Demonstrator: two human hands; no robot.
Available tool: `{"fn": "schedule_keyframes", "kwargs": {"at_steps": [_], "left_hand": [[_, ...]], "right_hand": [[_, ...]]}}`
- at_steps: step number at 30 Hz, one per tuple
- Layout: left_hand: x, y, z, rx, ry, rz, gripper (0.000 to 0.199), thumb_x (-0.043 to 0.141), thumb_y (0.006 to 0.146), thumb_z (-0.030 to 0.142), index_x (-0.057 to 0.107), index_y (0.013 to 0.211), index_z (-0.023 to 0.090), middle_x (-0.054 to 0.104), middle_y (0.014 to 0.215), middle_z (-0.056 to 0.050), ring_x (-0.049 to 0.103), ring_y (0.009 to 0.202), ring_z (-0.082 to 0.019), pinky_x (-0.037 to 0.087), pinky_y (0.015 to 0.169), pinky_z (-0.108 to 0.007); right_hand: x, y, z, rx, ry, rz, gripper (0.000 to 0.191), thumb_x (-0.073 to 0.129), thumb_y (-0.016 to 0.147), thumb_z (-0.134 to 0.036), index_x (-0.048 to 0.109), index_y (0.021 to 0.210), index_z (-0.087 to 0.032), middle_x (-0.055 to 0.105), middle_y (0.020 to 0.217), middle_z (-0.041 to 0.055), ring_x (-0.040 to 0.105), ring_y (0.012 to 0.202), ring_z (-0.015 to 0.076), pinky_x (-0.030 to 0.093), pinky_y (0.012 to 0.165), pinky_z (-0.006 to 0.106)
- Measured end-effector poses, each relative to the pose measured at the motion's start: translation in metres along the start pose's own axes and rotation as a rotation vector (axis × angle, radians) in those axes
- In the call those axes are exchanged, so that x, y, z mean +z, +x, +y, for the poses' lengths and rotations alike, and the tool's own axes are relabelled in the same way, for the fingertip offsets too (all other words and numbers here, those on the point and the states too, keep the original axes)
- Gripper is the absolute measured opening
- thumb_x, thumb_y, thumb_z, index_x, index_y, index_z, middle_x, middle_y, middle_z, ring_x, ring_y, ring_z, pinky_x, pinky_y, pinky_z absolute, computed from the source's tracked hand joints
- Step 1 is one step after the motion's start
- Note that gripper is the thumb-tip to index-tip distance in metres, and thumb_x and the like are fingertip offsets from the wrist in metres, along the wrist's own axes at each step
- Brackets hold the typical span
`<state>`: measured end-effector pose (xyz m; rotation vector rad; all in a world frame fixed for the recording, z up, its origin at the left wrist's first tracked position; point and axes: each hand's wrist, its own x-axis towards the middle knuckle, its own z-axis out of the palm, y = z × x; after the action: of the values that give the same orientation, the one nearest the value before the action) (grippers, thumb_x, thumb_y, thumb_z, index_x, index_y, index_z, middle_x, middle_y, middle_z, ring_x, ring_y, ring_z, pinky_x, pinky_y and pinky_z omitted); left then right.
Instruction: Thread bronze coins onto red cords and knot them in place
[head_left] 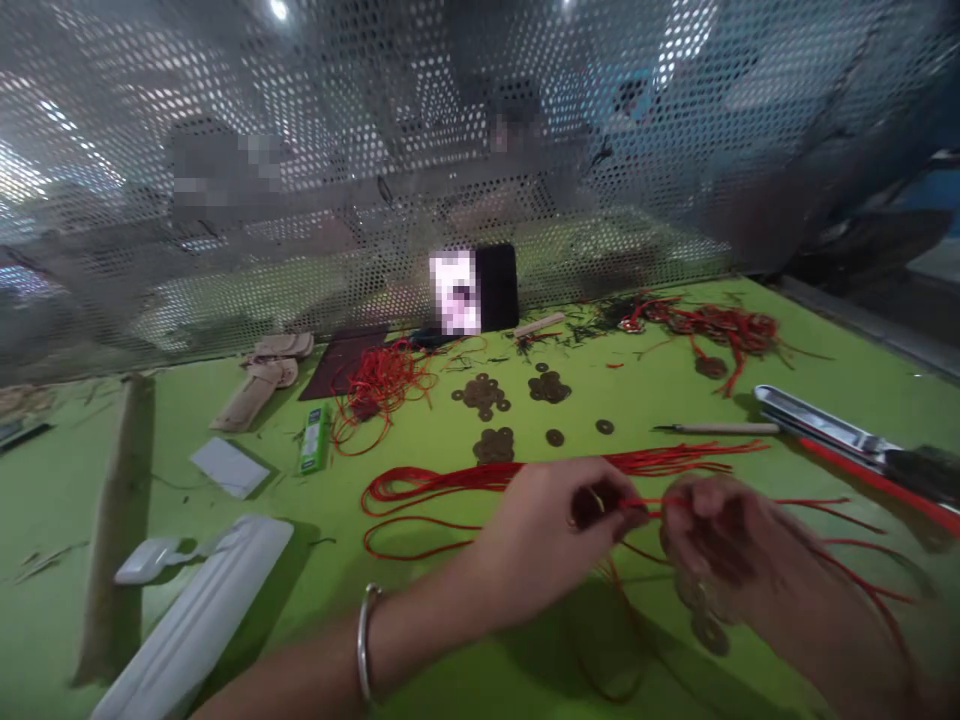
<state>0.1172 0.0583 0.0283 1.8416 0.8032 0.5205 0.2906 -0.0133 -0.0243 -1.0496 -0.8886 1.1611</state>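
Drawing-taut stage, I'd judge; left hand (551, 530) and right hand (739, 545) each have fingers clamped on red cord (652, 503), over the desk's (427, 440) near right; coins (709, 632) beneath the right hand. Next pull seems to call for even tension.

- The left forearm (427, 610) is extended from the lower edge, slanted up and rightward.
- The left hand (544, 530) is held with its back exposed, the thumb (604, 536) and index finger (604, 480) curved into a ring and pinched together.
- The right hand (742, 560) is angled inward, its blurred fingers (709, 497) curled.
- The hands are held near each other, apart.
- The right forearm is cut off by the frame.
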Motion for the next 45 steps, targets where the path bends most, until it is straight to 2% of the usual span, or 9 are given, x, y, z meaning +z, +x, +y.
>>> {"fn": "schedule_keyframes", "kwargs": {"at_steps": [5, 11, 17, 20, 23, 27, 36, 41, 45], "left_hand": [[-0.022, -0.010, 0.026, 0.051, -0.281, 0.284, 0.010, 0.065, 0.079, 0.026, 0.065, 0.081, 0.016, 0.064, 0.065, 0.001, 0.060, 0.058, -0.008, 0.052, 0.058, -0.018], [-0.044, -0.013, 0.052, 0.367, -0.410, 0.596, 0.015, 0.071, 0.075, 0.032, 0.067, 0.080, 0.018, 0.062, 0.062, 0.003, 0.058, 0.052, -0.006, 0.050, 0.049, -0.014], [-0.040, -0.016, 0.067, 0.474, -0.021, 0.801, 0.008, 0.071, 0.075, 0.030, 0.070, 0.081, 0.025, 0.064, 0.066, 0.005, 0.053, 0.054, -0.004, 0.045, 0.049, -0.016], [-0.043, -0.026, 0.070, 0.410, 0.187, 0.871, 0.005, 0.070, 0.076, 0.028, 0.069, 0.081, 0.025, 0.064, 0.068, 0.008, 0.053, 0.059, -0.005, 0.044, 0.053, -0.019], [-0.053, -0.038, 0.065, 0.302, 0.335, 0.790, 0.010, 0.070, 0.075, 0.031, 0.069, 0.082, 0.024, 0.065, 0.072, 0.008, 0.054, 0.062, -0.008, 0.047, 0.059, -0.022], [-0.064, -0.056, 0.055, 0.255, 0.498, 0.529, 0.012, 0.066, 0.076, 0.037, 0.069, 0.082, 0.027, 0.067, 0.078, 0.007, 0.060, 0.070, -0.013, 0.052, 0.070, -0.027], [-0.053, -0.103, 0.004, 0.143, 0.649, 0.061, 0.015, 0.058, 0.079, 0.039, 0.071, 0.081, 0.032, 0.070, 0.074, 0.004, 0.064, 0.061, -0.013, 0.051, 0.054, -0.017], [-0.046, -0.127, -0.032, -0.030, 0.652, 0.113, 0.025, 0.056, 0.078, 0.048, 0.072, 0.080, 0.029, 0.071, 0.074, 0.003, 0.065, 0.060, -0.014, 0.051, 0.051, -0.016], [-0.044, -0.141, -0.049, -0.004, 0.677, 0.231, 0.029, 0.055, 0.078, 0.053, 0.071, 0.075, 0.028, 0.071, 0.071, 0.003, 0.067, 0.061, -0.014, 0.053, 0.056, -0.015]], "right_hand": [[-0.012, 0.009, -0.008, -0.041, 0.301, -0.040, 0.012, 0.071, 0.075, -0.035, 0.064, 0.078, -0.026, 0.055, 0.065, -0.0018, 0.050, 0.050, 0.0070, 0.043, 0.047, 0.017], [-0.020, 0.023, 0.001, -0.017, 0.453, 0.079, 0.022, 0.082, 0.061, -0.032, 0.067, 0.075, -0.025, 0.057, 0.062, -0.0038, 0.052, 0.055, 0.0059, 0.043, 0.047, 0.015], [-0.020, 0.024, 0.003, -0.007, 0.024, -0.035, 0.020, 0.074, 0.071, -0.035, 0.066, 0.084, -0.021, 0.067, 0.075, 0.0013, 0.062, 0.070, 0.0102, 0.048, 0.058, 0.018], [-0.027, 0.028, -0.005, -0.079, -0.216, -0.041, 0.023, 0.072, 0.072, -0.037, 0.067, 0.085, -0.018, 0.069, 0.079, 0.0043, 0.064, 0.073, 0.0132, 0.051, 0.062, 0.023], [-0.040, 0.030, -0.016, -0.188, -0.344, 0.030, 0.025, 0.071, 0.072, -0.038, 0.068, 0.085, -0.017, 0.070, 0.079, 0.0053, 0.066, 0.075, 0.0156, 0.054, 0.069, 0.028], [-0.061, 0.013, -0.025, -0.266, -0.551, 0.098, 0.024, 0.066, 0.076, -0.038, 0.068, 0.089, -0.017, 0.071, 0.087, 0.0056, 0.067, 0.076, 0.0171, 0.056, 0.073, 0.031], [-0.092, -0.048, -0.020, -0.245, -1.172, 0.054, 0.015, 0.058, 0.084, -0.030, 0.071, 0.086, -0.022, 0.071, 0.083, 0.0011, 0.067, 0.073, 0.0174, 0.055, 0.068, 0.030], [-0.100, -0.059, -0.011, -0.269, -1.267, -0.017, 0.013, 0.059, 0.084, -0.023, 0.071, 0.090, -0.022, 0.071, 0.087, 0.0027, 0.066, 0.074, 0.0171, 0.056, 0.071, 0.032], [-0.104, -0.061, -0.006, -0.328, -1.349, -0.023, 0.015, 0.059, 0.084, -0.020, 0.071, 0.091, -0.020, 0.070, 0.089, 0.0040, 0.066, 0.077, 0.0182, 0.057, 0.075, 0.036]]}}
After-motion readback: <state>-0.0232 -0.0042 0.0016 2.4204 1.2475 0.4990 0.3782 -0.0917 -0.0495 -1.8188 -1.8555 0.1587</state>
